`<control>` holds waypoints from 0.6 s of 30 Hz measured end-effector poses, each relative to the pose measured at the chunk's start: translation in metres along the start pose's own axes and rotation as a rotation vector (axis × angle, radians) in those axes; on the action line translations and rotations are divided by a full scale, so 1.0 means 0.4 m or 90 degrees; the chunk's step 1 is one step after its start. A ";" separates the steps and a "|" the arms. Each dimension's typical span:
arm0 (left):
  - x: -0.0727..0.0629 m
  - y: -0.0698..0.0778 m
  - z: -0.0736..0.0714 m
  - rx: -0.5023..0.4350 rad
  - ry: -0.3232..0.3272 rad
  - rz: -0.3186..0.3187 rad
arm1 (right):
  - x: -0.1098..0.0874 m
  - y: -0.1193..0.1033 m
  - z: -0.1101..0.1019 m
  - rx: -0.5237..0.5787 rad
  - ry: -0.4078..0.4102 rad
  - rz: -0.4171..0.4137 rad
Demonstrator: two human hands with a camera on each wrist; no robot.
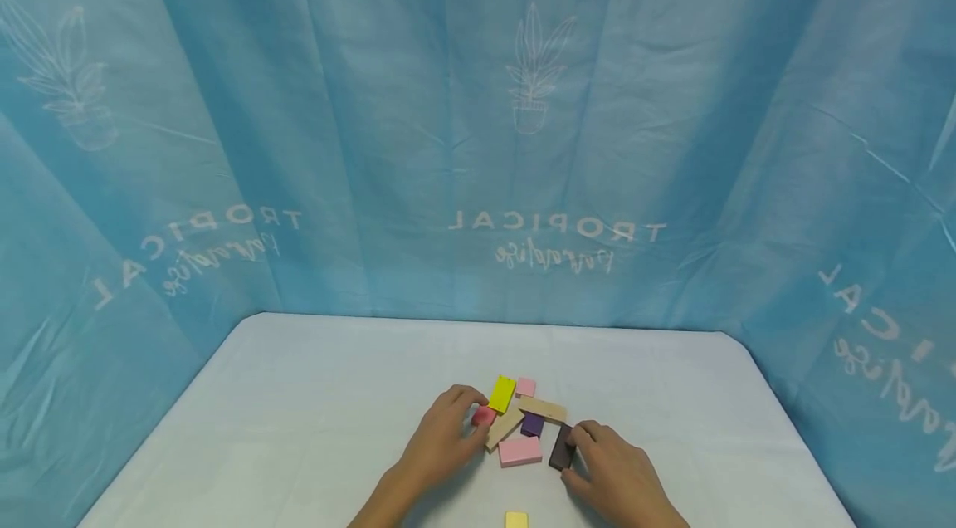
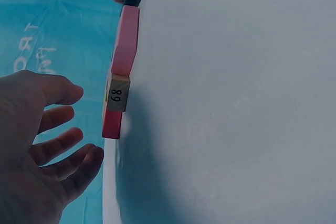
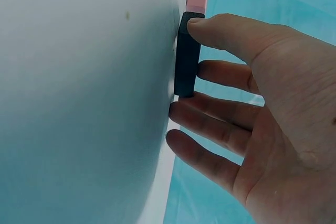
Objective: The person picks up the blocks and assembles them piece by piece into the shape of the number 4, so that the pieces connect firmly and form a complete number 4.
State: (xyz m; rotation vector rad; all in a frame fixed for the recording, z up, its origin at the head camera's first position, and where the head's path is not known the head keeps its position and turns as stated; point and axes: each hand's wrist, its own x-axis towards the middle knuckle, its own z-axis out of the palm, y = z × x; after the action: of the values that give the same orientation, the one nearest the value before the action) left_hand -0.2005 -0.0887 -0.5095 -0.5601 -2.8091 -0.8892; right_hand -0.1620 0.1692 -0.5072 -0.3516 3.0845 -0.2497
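Wooden blocks lie in a loose cluster on the white table. My right hand [image 1: 616, 470] holds a black block [image 1: 563, 447] at the cluster's right edge. In the right wrist view, the thumb is on one end of the black block [image 3: 188, 59] and fingers are at its side and far end. On the left, my left hand [image 1: 444, 437] hovers with loosely bent fingers beside a red block [image 1: 483, 417]. The left wrist view shows its fingers spread, apart from the red block [image 2: 111, 124] and a plain wood block [image 2: 118, 94] with a printed number.
The cluster also has a yellow block [image 1: 503, 393], a small pink block [image 1: 526, 387], a plain wood plank [image 1: 545, 409], a purple block [image 1: 533, 425] and a larger pink block [image 1: 519, 452]. Near the front lies a pale yellow block [image 1: 516, 520]. A blue curtain [image 1: 478, 138] surrounds the table.
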 end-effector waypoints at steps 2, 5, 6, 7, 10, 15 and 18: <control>0.006 0.001 0.006 0.003 0.001 -0.003 | 0.000 0.001 0.001 0.001 0.001 0.001; 0.011 0.003 0.010 0.012 0.005 -0.004 | -0.001 0.001 0.003 0.003 0.000 0.003; 0.011 0.004 0.011 0.016 0.006 -0.004 | -0.001 0.001 0.003 0.003 -0.001 0.002; 0.012 0.004 0.012 0.019 0.006 -0.003 | -0.001 0.001 0.004 0.003 -0.001 0.003; 0.014 0.004 0.012 0.027 0.005 0.003 | -0.001 0.001 0.005 0.003 0.001 0.002; 0.020 -0.001 0.015 0.025 -0.012 0.018 | -0.002 0.001 0.001 0.005 0.002 -0.002; 0.022 -0.007 0.020 0.028 -0.018 0.028 | -0.003 0.001 -0.002 0.003 0.003 -0.004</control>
State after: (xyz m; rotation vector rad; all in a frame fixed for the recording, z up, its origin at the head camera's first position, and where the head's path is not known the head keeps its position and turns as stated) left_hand -0.2099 -0.0834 -0.5155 -0.6315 -2.8217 -0.8162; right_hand -0.1608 0.1699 -0.5064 -0.3607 3.0871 -0.2595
